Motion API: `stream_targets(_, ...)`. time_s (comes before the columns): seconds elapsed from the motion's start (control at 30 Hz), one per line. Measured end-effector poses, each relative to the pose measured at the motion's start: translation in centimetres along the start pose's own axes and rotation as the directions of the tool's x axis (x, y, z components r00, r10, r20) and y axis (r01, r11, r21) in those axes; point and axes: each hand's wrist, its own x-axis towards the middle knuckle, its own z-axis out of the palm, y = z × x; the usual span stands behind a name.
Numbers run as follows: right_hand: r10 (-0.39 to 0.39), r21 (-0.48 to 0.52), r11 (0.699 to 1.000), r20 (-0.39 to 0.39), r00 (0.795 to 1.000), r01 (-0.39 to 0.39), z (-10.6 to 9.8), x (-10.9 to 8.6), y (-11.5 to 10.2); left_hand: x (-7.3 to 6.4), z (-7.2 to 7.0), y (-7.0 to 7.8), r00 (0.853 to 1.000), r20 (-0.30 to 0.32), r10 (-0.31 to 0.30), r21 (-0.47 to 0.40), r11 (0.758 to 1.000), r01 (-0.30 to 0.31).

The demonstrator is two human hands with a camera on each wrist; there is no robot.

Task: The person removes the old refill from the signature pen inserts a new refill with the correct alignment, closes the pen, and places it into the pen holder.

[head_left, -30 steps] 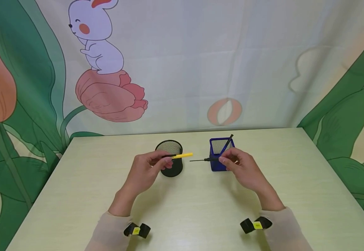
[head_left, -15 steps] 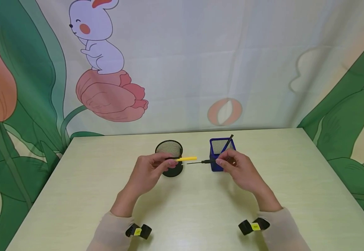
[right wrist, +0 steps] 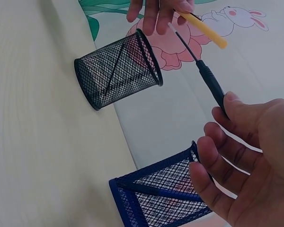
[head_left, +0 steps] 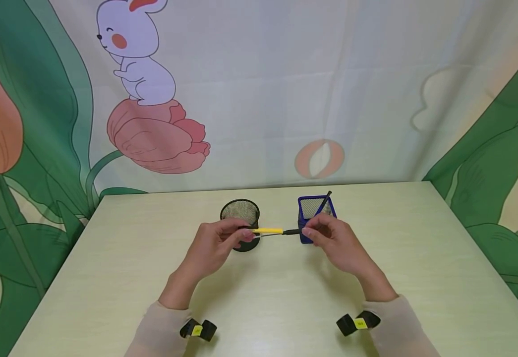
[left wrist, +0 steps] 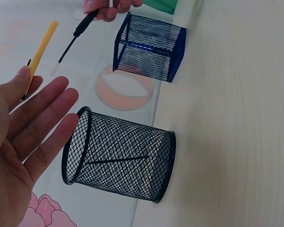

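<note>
My left hand [head_left: 216, 248] pinches a yellow pen barrel [head_left: 268, 230] between thumb and index finger, its black clip near the thumb. The other fingers are spread in the left wrist view. My right hand [head_left: 336, 243] pinches a black pen grip section [right wrist: 211, 85], from which a thin refill [right wrist: 183, 40], dark with a pale tip, points left. In the head view the refill overlaps just below the barrel; both wrist views show the two apart. Behind the left hand stands a black mesh pen cup [head_left: 245, 208], behind the right a blue mesh pen holder [left wrist: 146, 28].
A black pen [head_left: 324, 202] leans in the blue holder. A dark stick [left wrist: 118, 160] shows through the black cup's mesh. Both containers stand near the back of the pale table [head_left: 267, 307], before a printed curtain [head_left: 259, 99].
The right hand has moved left with the grip section and refill. The left hand has shifted slightly right and down, so barrel and refill now overlap in the head view.
</note>
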Motion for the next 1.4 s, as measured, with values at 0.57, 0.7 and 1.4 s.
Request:
stream_targets(0.57, -0.017, 0.003, 1.000, -0.004, 1.000, 0.017, 0.37, -0.07, -0.38, 0.01, 0.53, 0.09, 0.998, 0.052, -0.031, -0.001, 1.000, 0.032)
stream_targets(0.7, -0.021, -0.002, 1.000, -0.006, 1.000, 0.021, 0.49, -0.06, -0.42, 0.02, 0.64, 0.13, 0.999, 0.039, -0.031, -0.008, 0.999, 0.032)
stream_targets(1.4, -0.034, -0.009, 0.999, -0.007, 0.999, 0.034, 0.61, -0.06, -0.52, -0.05, 0.73, 0.23, 0.999, -0.033, -0.022, 0.030, 0.999, 0.023)
